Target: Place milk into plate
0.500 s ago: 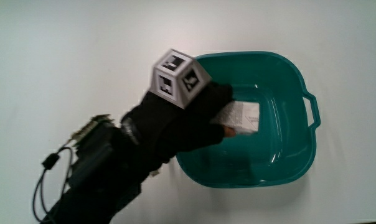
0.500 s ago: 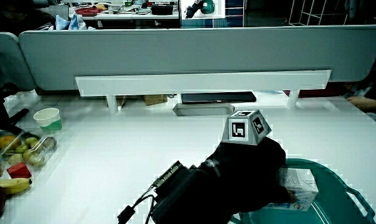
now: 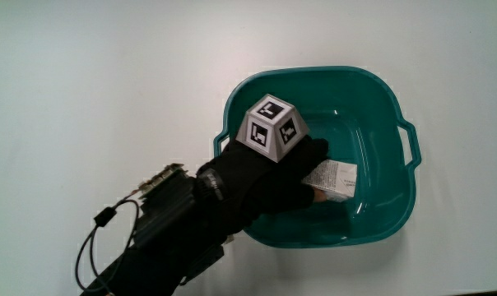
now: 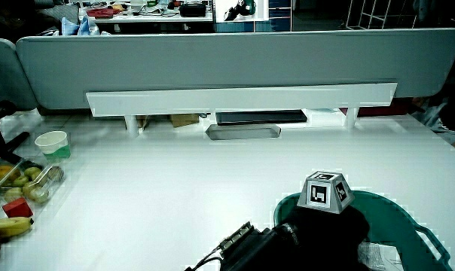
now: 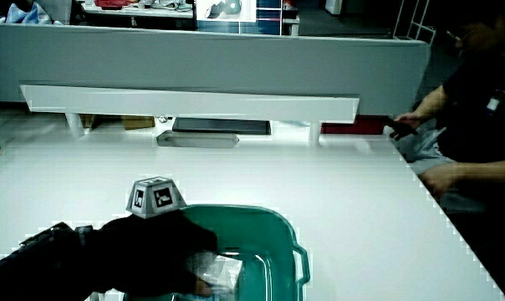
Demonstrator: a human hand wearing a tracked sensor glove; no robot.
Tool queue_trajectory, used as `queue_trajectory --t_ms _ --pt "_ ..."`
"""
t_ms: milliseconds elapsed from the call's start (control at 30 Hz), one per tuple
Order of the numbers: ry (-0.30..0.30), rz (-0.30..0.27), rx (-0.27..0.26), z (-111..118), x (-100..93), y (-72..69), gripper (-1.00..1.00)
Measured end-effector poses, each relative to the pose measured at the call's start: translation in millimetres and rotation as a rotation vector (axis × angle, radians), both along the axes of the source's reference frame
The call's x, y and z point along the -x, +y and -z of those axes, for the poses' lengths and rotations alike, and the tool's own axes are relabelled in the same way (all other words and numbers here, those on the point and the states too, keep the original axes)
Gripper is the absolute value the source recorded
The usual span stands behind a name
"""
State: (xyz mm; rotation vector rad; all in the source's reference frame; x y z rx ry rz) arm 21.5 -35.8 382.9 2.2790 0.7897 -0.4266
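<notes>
The milk (image 3: 334, 178) carton lies flat inside the teal plate (image 3: 397, 193), really a deep basin on the white bench (image 3: 109, 82), its long axis running from my fingertips toward the basin's handle. My hand (image 3: 269, 177) reaches over the near rim, fingers wrapped on the carton's nearer end. I judge it low enough to let go.

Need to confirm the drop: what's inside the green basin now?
The milk carton lies inside the green basin, with the hand over its near end; that end and the fingers' grip are covered.
</notes>
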Motion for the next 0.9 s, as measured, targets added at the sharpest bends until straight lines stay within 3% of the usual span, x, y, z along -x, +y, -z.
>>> queue_trajectory --t_ms 300,633,700,833,900 --pt "0.000 0.005 0.033 -24.0 -1.2 -0.7 0.00" --pt "-0.001 0.034 0.069 -26.1 2.8 -1.8 0.00" --pt "0.006 0.038 0.057 -26.5 3.6 -1.3 0.00" --pt "-0.008 0.040 0.091 -27.7 5.3 0.1 -0.24" --pt "0.011 0.061 0.082 -24.1 8.3 1.4 -0.35"
